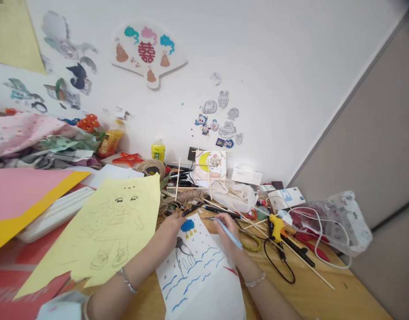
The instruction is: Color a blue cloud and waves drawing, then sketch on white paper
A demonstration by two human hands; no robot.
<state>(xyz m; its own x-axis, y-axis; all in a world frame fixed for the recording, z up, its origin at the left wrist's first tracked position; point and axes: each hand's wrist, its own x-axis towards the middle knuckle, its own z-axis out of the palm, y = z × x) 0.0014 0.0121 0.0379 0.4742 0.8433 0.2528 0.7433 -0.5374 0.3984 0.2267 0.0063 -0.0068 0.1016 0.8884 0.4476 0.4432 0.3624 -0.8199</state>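
A white drawing paper [194,284] lies in front of me on the wooden desk, with blue waves, a blue cloud with hanging yellow stars and a dark outlined figure. My left hand [171,229] is at its upper left edge, fingers bent in and gripping the paper there; the fingertips are partly hidden. On the other side, my right hand [227,231] is closed around a slim light-blue pen-shaped tool [231,234]. Its thin tip points left, near the paper's upper right edge. A small red triangle shows by the paper's right edge.
To the left lies a yellow sheet [121,231] with a pencil figure. A yellow glue gun [277,227], its cord, scissors [251,243] and thin wooden sticks crowd the right. Behind are a stick frame [194,187], twine [151,168], plastic bags and a yellow bottle [158,149].
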